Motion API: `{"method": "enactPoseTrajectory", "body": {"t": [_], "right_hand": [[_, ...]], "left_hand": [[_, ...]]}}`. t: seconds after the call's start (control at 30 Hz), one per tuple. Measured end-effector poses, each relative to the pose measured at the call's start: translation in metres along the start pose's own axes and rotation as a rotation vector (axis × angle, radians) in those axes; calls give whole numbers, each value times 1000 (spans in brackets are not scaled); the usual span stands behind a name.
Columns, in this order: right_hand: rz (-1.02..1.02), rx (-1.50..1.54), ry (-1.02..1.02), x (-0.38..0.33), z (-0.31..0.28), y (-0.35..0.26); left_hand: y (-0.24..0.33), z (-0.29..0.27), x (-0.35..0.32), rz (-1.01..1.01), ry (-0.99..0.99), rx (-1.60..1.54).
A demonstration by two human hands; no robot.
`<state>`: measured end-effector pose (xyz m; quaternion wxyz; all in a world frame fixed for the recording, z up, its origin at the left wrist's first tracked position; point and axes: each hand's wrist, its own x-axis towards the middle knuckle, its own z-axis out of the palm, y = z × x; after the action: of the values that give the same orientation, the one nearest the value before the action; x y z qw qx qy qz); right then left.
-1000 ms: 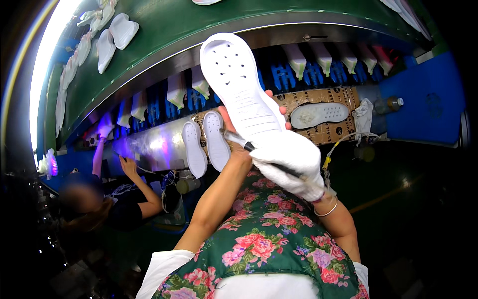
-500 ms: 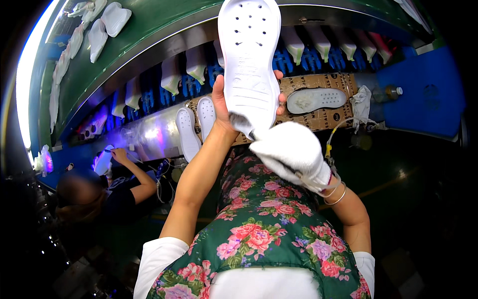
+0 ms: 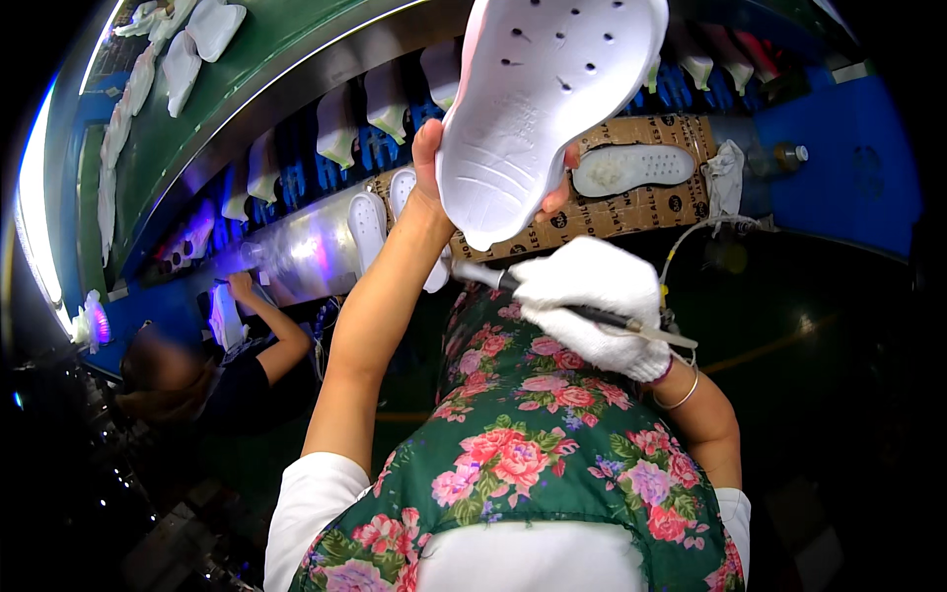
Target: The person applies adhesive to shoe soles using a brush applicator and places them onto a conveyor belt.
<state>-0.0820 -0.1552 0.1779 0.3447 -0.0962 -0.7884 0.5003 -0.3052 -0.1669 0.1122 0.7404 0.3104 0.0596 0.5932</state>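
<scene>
In my bare left hand (image 3: 428, 170) a white foam shoe sole (image 3: 513, 133) is raised over the bench, its upper part cut off by the picture's top edge. My thumb is along its left edge and fingertips show at its right edge. Small holes dot its wide end, and grooves cross the narrower end nearest me. My right hand (image 3: 590, 301), in a white knitted glove, is closed around a slim brush (image 3: 617, 319) with a dark handle. The brush's pale tip points left, just below the sole and apart from it.
Another sole (image 3: 631, 170) lies on printed cardboard (image 3: 631, 219); two more white soles (image 3: 367, 227) rest farther left. A white cloth (image 3: 725, 178) and a thin hose (image 3: 686, 237) are at right. Shoe parts (image 3: 387, 99) line the rack behind. A co-worker (image 3: 163, 380) handles a sole at left.
The sole has tilted and shifted right, closer to view. My right hand has drawn the brush away from the sole's near end, and the brush now shows along its length.
</scene>
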Motion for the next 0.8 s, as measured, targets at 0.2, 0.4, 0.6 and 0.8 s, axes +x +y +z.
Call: {"method": "enactPoseTrajectory", "body": {"t": [0.2,0.4,0.6,0.8], "right_hand": [[-317,-410,10,-11,16,10],[11,7,54,-13,10,1],[-9,-73,45,-19,23,-1],[165,22,130,-17,13,6]], "left_hand": [[2,-7,7,-131,-81,-129],[5,-12,5,-91,-155,-99],[3,-11,8,-97,-110,-117],[3,-4,10,-152,13,-11]]}}
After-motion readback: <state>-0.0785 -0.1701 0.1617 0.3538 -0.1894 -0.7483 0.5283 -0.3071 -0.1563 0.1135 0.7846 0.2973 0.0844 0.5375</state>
